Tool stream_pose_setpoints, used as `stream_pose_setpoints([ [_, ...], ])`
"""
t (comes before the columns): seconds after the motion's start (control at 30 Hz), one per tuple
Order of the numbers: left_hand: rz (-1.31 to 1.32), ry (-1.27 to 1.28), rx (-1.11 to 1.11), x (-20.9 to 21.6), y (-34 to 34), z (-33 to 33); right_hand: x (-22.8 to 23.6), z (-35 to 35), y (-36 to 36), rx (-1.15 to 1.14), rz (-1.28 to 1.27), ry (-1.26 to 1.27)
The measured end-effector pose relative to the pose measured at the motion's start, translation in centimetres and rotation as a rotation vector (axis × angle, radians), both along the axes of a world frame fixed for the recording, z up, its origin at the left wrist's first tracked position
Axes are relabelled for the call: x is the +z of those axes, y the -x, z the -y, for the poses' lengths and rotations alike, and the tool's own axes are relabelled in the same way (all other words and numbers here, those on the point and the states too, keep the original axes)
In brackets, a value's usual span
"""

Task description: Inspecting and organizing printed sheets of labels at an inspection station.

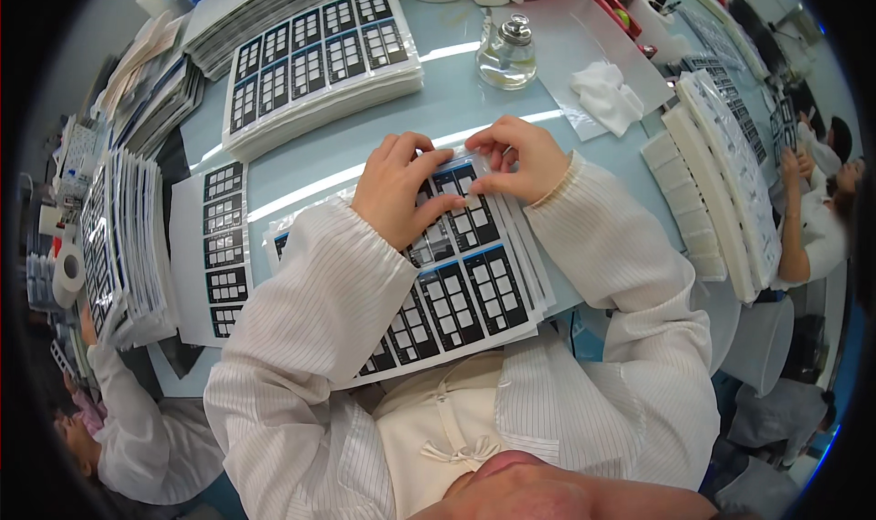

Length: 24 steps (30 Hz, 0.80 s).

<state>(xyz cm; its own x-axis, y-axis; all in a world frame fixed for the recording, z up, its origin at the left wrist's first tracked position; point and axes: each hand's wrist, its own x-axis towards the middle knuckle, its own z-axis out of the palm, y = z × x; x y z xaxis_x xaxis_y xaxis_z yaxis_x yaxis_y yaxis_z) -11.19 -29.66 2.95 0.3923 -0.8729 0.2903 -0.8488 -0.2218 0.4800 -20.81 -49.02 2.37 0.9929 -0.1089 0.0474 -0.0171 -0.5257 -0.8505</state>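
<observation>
In front of me lies a stack of white sheets; the top sheet [447, 306] carries black panels with blue strips and small white squares. My left hand [399, 184] rests over its upper part, fingers curved and spread, thumb stretched across the panels. Opposite it, at the upper right corner, is my right hand [522, 160]. Its thumb touches the printed face, while the index finger is apart from it near the top edge and the other fingers curl inward. A shiny clear edge shows between the hands. Neither hand visibly grips anything.
A tall stack of similar sheets [324, 68] stands at the far left of the table. Beyond my hands are a clear pump bottle [507, 53] and a crumpled white cloth [606, 98]. White trays [716, 182] stand upright at right. Other people sit on both sides.
</observation>
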Motion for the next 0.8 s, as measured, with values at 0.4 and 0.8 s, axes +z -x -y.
stream_pose_setpoints([
  [0.4,-0.005,0.035,0.005,-0.1,0.0,-0.1,-0.8,-1.0,-0.3,-0.083,0.097,0.040],
  [0.8,-0.016,0.156,-0.041,0.1,0.5,0.5,0.7,-3.6,0.6,-0.096,0.411,0.143],
])
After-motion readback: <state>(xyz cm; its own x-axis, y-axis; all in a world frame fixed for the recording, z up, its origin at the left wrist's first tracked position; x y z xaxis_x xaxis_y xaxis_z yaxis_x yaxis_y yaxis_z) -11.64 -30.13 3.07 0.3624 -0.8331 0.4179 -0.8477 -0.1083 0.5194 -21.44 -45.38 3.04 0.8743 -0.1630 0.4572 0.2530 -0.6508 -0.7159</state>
